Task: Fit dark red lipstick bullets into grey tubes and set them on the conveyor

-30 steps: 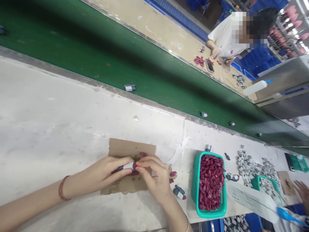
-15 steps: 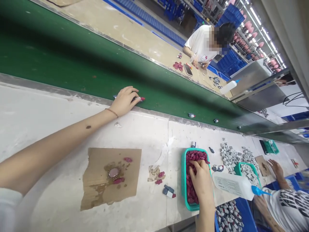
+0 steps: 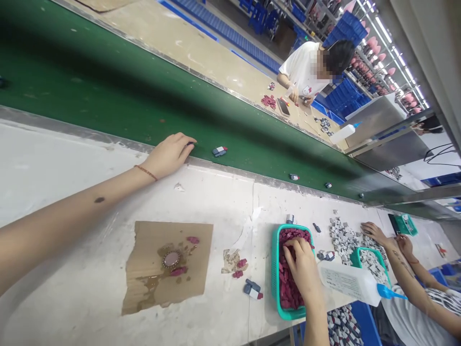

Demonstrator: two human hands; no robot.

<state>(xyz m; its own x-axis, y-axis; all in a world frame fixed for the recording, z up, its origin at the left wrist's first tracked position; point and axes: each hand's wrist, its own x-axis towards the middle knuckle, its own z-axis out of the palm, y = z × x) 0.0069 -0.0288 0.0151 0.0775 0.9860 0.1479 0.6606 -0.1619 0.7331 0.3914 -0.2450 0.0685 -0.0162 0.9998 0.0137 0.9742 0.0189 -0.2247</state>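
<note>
While left hand (image 3: 169, 154) rests at belt (image 3: 108, 91) edge, right hand (image 3: 304, 269) digs in basket (image 3: 275, 269).

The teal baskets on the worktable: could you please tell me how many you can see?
2. One teal basket of dark red pieces has the right hand in it; a second basket of grey-white pieces stands farther right, beside a co-worker's arm. Others may be hidden.

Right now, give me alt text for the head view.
The left hand rests at the edge of a green belt near a small part, while the right hand digs into a teal basket of red pieces.
</note>
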